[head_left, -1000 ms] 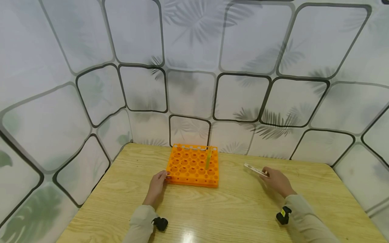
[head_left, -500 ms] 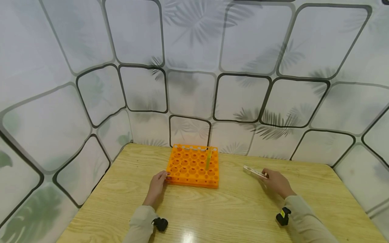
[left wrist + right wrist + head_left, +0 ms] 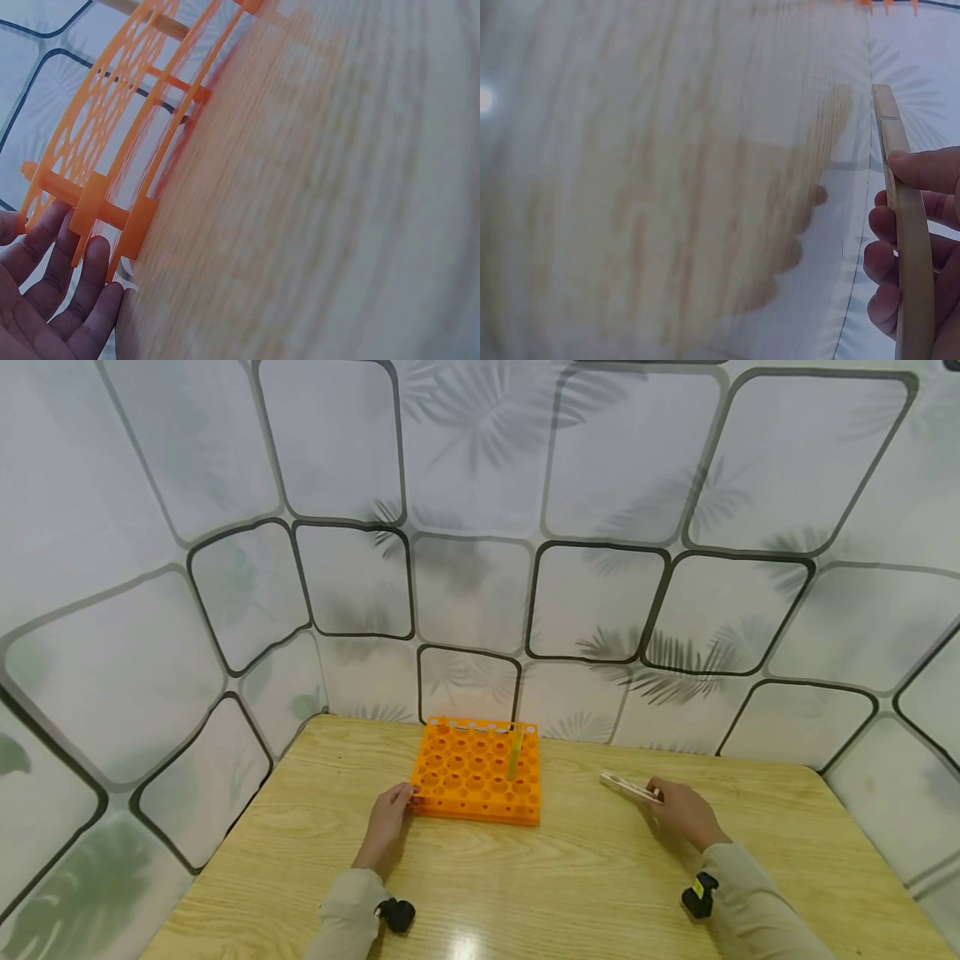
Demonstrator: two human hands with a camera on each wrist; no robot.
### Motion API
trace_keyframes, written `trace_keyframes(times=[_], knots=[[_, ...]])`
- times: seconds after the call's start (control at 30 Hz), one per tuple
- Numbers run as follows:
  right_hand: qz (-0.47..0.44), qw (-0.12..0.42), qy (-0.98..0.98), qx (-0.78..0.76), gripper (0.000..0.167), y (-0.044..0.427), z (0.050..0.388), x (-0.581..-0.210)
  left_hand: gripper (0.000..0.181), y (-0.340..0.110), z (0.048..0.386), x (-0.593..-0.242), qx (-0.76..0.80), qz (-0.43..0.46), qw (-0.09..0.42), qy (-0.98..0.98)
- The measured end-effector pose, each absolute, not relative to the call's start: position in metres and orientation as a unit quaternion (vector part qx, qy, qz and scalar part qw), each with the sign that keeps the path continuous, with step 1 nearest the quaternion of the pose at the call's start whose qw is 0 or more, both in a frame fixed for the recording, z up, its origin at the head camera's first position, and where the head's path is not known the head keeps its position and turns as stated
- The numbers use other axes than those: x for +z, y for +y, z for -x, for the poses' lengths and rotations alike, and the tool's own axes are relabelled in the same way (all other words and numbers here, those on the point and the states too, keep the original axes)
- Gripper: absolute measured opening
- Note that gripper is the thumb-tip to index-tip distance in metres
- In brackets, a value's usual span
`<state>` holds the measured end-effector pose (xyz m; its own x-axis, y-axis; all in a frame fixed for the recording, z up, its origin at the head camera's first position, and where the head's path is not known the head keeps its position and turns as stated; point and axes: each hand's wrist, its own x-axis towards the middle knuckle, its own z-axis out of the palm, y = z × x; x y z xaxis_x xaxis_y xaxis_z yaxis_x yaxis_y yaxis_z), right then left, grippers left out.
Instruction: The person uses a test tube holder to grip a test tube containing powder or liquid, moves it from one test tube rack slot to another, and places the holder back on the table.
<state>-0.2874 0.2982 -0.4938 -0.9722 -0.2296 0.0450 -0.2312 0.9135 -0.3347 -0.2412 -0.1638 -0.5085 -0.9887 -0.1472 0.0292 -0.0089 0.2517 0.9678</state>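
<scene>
An orange test tube rack with several rows of round holes stands on the table. One slim yellowish tube rises from its right part. My left hand holds the rack's front left corner. In the left wrist view, the thumb is at the top plate's edge and the fingers lie against the side. Well to the right of the rack, my right hand grips a pale wooden test tube clamp. Its far end points left towards the rack, above the table, with nothing visible in it.
The light wood table ends at a patterned curtain-like wall, close behind the rack. More of this wall rises on the left and right. A black wrist camera sits on the left sleeve, another camera on the right.
The far end of the clamp has dipped slightly and turned a little in my right hand. My left hand and the rack have hardly moved.
</scene>
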Motion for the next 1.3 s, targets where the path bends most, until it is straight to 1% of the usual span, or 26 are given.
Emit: trace_keyframes(times=[0.23,0.5,0.63,0.67,0.77,0.87,0.9,1.0,1.3], knots=[[-0.113,-0.008,-0.98,0.167,0.02,0.298,0.289,-0.494,0.036,-0.164,0.242,-0.509,-0.611,-0.051,0.057,-0.788],[-0.114,-0.017,-0.98,0.164,0.021,0.298,0.29,-0.494,0.038,-0.163,0.239,-0.505,-0.62,-0.053,0.044,-0.782],[-0.116,-0.018,-0.981,0.157,0.022,0.298,0.293,-0.495,0.044,-0.169,0.242,-0.515,-0.645,-0.012,0.061,-0.762],[-0.117,-0.018,-0.981,0.155,0.022,0.298,0.293,-0.496,0.044,-0.171,0.245,-0.521,-0.655,0.018,0.074,-0.752],[-0.119,-0.02,-0.981,0.151,0.023,0.297,0.294,-0.496,0.047,-0.175,0.247,-0.528,-0.654,0.041,0.086,-0.751],[-0.117,-0.02,-0.981,0.151,0.021,0.296,0.295,-0.496,0.043,-0.173,0.249,-0.522,-0.646,0.015,0.078,-0.759],[-0.117,-0.019,-0.981,0.151,0.02,0.295,0.296,-0.496,0.043,-0.171,0.247,-0.516,-0.634,-0.012,0.067,-0.771],[-0.116,-0.014,-0.982,0.146,0.018,0.294,0.298,-0.498,0.039,-0.168,0.249,-0.507,-0.618,-0.03,0.056,-0.783],[-0.111,-0.01,-0.984,0.142,0.014,0.29,0.305,-0.5,0.038,-0.174,0.262,-0.507,-0.594,-0.024,0.045,-0.803]])
